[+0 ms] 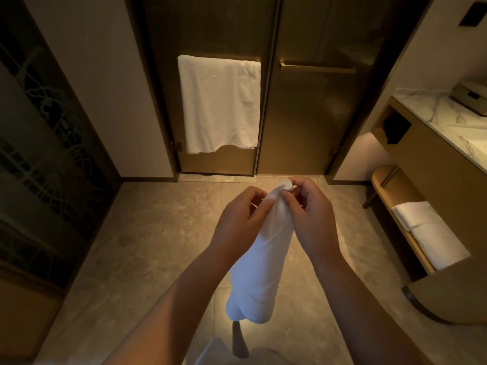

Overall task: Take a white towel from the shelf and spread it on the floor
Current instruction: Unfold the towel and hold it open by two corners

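While both hands are raised in front of the person, the white towel (263, 259) hangs between them as a long, bunched bundle above the stone-tiled floor (131, 233). The left hand (241, 219) pinches the cloth near its top between thumb and curled fingers. The right hand (308, 214) grips the topmost corner just beside it, fingers curled round the fabric. The two hands are close together. To the right, a low open shelf (395, 185) under the marble counter (432, 106) holds two folded towels (432, 230), one beside the other. Straight ahead, a hanging towel (218, 104) drapes over a bar on the tinted glass door (311, 114).
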`<action>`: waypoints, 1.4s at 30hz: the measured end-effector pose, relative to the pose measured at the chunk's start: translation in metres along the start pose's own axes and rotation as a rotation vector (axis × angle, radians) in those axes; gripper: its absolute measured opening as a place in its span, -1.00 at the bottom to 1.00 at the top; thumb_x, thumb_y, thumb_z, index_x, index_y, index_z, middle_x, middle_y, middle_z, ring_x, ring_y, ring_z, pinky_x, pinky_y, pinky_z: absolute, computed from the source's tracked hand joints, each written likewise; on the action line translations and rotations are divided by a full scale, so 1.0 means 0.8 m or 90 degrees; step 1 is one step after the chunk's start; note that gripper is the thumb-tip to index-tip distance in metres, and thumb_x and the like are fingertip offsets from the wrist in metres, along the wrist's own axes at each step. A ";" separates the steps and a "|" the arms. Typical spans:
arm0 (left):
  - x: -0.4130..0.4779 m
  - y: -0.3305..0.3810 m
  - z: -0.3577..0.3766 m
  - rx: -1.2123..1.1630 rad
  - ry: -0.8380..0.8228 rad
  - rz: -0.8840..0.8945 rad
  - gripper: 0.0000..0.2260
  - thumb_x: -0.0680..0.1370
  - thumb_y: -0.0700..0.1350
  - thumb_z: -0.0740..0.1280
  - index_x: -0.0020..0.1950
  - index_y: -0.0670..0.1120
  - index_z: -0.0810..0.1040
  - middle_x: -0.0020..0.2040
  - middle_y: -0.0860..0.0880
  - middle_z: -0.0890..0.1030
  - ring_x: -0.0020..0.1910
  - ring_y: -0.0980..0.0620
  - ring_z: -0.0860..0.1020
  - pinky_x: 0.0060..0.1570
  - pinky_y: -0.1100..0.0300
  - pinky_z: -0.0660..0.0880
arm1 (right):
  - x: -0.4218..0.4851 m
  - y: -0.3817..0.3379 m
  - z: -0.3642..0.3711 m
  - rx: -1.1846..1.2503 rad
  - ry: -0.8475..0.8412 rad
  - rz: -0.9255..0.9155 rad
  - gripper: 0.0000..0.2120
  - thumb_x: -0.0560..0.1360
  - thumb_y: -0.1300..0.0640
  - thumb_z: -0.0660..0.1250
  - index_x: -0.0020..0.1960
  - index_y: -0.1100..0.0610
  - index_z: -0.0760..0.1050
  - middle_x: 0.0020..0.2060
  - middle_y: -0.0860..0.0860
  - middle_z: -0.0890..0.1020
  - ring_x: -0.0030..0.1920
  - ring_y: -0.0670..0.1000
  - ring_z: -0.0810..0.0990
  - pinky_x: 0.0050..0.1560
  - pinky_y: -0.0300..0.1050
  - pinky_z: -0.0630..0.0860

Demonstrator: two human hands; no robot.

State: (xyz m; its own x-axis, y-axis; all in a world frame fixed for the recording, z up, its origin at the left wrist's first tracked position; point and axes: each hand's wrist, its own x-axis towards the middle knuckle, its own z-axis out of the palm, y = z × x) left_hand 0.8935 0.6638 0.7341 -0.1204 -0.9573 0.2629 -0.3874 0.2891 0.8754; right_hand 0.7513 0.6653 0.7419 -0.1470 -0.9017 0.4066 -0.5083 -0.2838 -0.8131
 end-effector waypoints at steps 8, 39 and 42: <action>-0.011 -0.021 -0.003 0.050 0.017 -0.012 -0.88 0.57 0.09 0.21 -0.11 0.13 0.49 -0.23 0.20 0.55 -0.20 0.25 0.51 -0.28 0.35 0.38 | 0.003 -0.003 -0.021 -0.033 0.043 0.010 -0.86 0.55 0.06 0.29 0.10 -0.04 0.51 -0.24 -0.22 0.57 -0.19 -0.23 0.57 -0.32 -0.44 0.48; 0.019 0.012 -0.023 0.004 -0.057 0.073 -0.85 0.54 0.08 0.28 -0.04 0.05 0.59 -0.17 0.15 0.60 -0.16 0.22 0.54 -0.18 0.26 0.50 | -0.004 -0.015 -0.031 -0.070 -0.120 -0.038 -0.93 0.56 -0.02 0.25 0.02 -0.14 0.49 -0.13 -0.32 0.55 -0.07 -0.26 0.52 -0.16 -0.50 0.43; 0.011 -0.002 -0.024 0.037 -0.091 0.052 -0.82 0.56 0.08 0.24 -0.09 0.03 0.56 -0.21 0.11 0.58 -0.21 0.19 0.51 -0.20 0.16 0.48 | 0.000 -0.017 -0.044 -0.084 -0.078 -0.045 -0.91 0.57 0.00 0.24 0.03 -0.18 0.46 -0.11 -0.35 0.54 -0.06 -0.26 0.52 -0.21 -0.47 0.45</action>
State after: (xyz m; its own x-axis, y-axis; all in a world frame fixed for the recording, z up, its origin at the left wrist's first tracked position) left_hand 0.9108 0.6550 0.7425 -0.2804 -0.9217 0.2681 -0.4230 0.3694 0.8274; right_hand 0.7283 0.6802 0.7673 -0.0067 -0.9162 0.4006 -0.6217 -0.3099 -0.7193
